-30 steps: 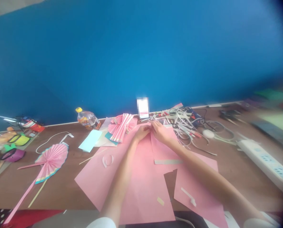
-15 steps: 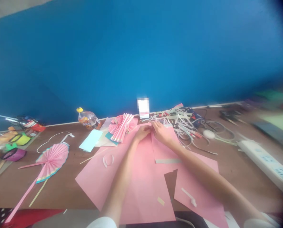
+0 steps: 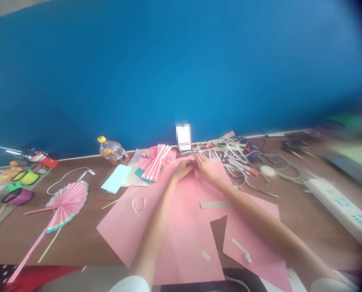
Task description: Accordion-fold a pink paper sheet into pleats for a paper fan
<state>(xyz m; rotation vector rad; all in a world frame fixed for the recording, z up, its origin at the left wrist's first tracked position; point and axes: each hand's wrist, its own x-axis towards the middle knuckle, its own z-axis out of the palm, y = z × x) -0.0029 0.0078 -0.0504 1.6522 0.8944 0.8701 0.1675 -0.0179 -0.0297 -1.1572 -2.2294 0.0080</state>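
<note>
My left hand (image 3: 184, 168) and my right hand (image 3: 205, 167) meet at the far left corner of a pink paper sheet (image 3: 209, 190). Fingers of both hands are closed together on that corner; the fingertips are small and partly hidden. Pale greenish strips run along the near and far edges of this sheet, which lies over larger pink paper (image 3: 187, 239). Just left of my left hand lies a pleated pink paper piece (image 3: 156, 164). A heap of paper scraps (image 3: 234, 162) is to the right of my right hand.
A pink pleated fan (image 3: 68, 205) lies at the left. A yellow-capped bottle (image 3: 114, 153) leans by the blue wall, near a light blue paper (image 3: 116, 178). On the right are a white power strip (image 3: 340, 202) and loose cables. A bright card (image 3: 183, 137) stands behind my hands.
Both hands stay at the same corner of the pink sheet. The sheet's near left corner has shifted very slightly to the right.
</note>
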